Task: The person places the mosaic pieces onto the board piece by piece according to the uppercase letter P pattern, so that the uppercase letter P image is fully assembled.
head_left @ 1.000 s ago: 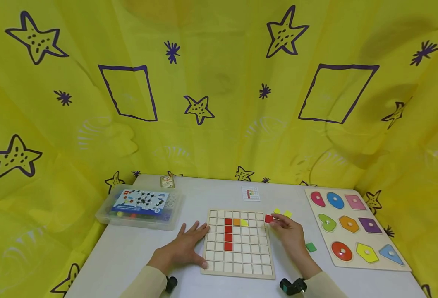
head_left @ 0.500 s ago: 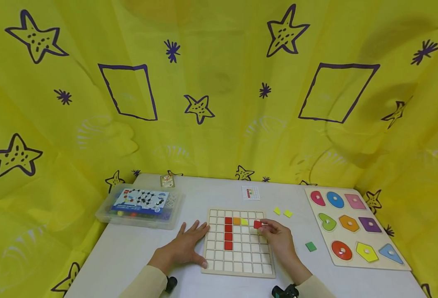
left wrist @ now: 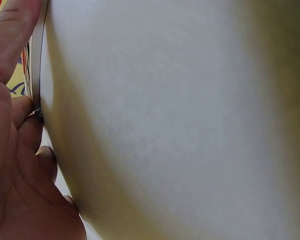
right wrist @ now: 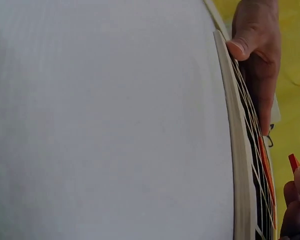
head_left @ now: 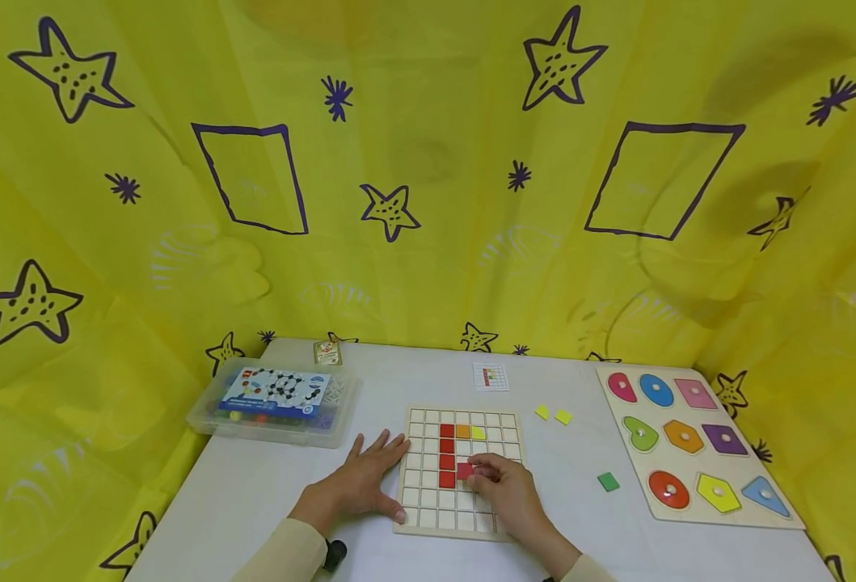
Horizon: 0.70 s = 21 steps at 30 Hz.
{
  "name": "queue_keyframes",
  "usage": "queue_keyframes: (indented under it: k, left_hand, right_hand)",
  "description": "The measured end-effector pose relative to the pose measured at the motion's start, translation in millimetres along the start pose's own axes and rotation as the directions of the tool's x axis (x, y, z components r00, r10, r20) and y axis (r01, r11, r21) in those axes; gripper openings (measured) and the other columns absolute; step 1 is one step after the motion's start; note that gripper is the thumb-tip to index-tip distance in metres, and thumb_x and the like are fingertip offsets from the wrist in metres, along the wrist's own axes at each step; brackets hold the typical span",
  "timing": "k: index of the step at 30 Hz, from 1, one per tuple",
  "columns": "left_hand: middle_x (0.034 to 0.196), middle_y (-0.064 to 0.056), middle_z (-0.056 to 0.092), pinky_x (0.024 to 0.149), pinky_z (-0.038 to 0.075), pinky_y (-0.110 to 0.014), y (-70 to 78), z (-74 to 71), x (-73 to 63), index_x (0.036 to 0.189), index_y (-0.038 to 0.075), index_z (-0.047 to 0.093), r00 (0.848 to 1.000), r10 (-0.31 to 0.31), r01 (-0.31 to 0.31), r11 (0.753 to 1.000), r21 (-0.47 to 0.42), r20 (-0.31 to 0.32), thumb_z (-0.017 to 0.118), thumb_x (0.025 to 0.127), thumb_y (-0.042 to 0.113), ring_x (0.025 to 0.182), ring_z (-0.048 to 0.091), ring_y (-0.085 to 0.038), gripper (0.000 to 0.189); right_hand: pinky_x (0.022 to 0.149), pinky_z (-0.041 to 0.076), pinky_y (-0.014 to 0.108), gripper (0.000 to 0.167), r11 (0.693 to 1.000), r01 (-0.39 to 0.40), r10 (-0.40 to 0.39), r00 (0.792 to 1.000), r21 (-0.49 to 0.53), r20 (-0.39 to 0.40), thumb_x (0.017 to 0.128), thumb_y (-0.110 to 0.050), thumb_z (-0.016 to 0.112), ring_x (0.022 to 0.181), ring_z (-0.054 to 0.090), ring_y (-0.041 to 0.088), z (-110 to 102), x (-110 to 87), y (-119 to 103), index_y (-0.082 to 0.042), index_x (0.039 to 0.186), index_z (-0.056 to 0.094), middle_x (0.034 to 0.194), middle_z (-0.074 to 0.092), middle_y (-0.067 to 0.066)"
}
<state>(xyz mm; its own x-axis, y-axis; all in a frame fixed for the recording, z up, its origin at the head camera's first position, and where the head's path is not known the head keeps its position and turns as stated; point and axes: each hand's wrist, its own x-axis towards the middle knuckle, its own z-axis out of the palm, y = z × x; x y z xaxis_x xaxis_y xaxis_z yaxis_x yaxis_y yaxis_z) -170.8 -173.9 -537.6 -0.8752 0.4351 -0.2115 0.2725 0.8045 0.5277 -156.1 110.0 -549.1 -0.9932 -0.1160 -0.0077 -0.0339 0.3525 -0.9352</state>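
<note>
My right hand (head_left: 511,493) pinches a red square tile (head_left: 465,470) between thumb and fingertips, over the wooden grid board (head_left: 464,534). In the right wrist view this red tile (right wrist: 293,163) appears edge-on, raised off the board. Just left of it, a column of red tiles (head_left: 447,461) fills several cells. An orange tile (head_left: 463,432) and a yellow piece (head_left: 478,433) continue along the top of that column. Fingers spread, my left hand (head_left: 358,482) rests at the board's left edge, its thumb (right wrist: 237,50) touching the frame. The right hand covers some lower-right cells.
Two yellow pieces (head_left: 562,417) and a green tile (head_left: 608,482) lie right of the board. A small pattern card (head_left: 490,377) lies behind it. A shape puzzle board (head_left: 733,517) is far right, and a plastic box (head_left: 267,437) with a blue-labelled cover stands left.
My right hand has carried the red tile leftward and nearer, from beyond the board's right edge to over the cells beside the red column. The left hand has stayed put.
</note>
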Motion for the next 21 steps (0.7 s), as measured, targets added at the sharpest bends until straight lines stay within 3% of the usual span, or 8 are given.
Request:
queue_keyframes:
  k: [8, 14, 21]
  left_hand:
    - [0.174, -0.005, 0.030, 0.132, -0.003, -0.063, -0.5, -0.7, -0.8, 0.166, 0.013, 0.035, 1.000, 0.002, -0.002, 1.000, -0.004, 0.003, 0.093, 0.069, 0.054, 0.164, 0.015, -0.035, 0.120]
    - [0.174, -0.005, 0.031, 0.132, -0.003, -0.063, -0.7, -0.8, -0.1, 0.166, 0.013, 0.035, 1.000, 0.000, 0.000, 1.000, -0.001, 0.005, 0.093, 0.069, 0.055, 0.164, 0.015, -0.035, 0.120]
    - [0.174, -0.005, 0.031, 0.132, -0.002, -0.063, -0.9, 0.1, 0.1, 0.166, 0.014, 0.035, 1.000, -0.002, 0.002, 1.000, 0.002, 0.002, 0.093, 0.069, 0.055, 0.164, 0.015, -0.035, 0.120]
  right_hand:
    - [0.071, 0.055, 0.017, 0.019, 0.991, 0.107, -0.095, 0.986, -0.086, 0.135, 0.088, -0.008, 0.083, 0.083, 0.060, 0.004, 9.1, -10.2, 1.7, -0.006, 0.107, 0.078, 0.092, 0.072, -0.001]
    - [0.069, 0.048, 0.019, 0.016, 0.955, 0.195, -0.162, 0.974, -0.226, 0.155, 0.085, -0.010, 0.086, 0.081, 0.052, 0.001, 12.1, -11.3, 3.2, -0.012, 0.099, 0.080, 0.087, 0.069, -0.010]
    - [0.068, 0.046, 0.020, 0.016, 0.930, 0.242, -0.207, 0.967, -0.277, 0.150, 0.082, -0.012, 0.088, 0.080, 0.050, 0.001, 14.3, -10.1, 3.9, -0.015, 0.096, 0.081, 0.084, 0.070, -0.016]
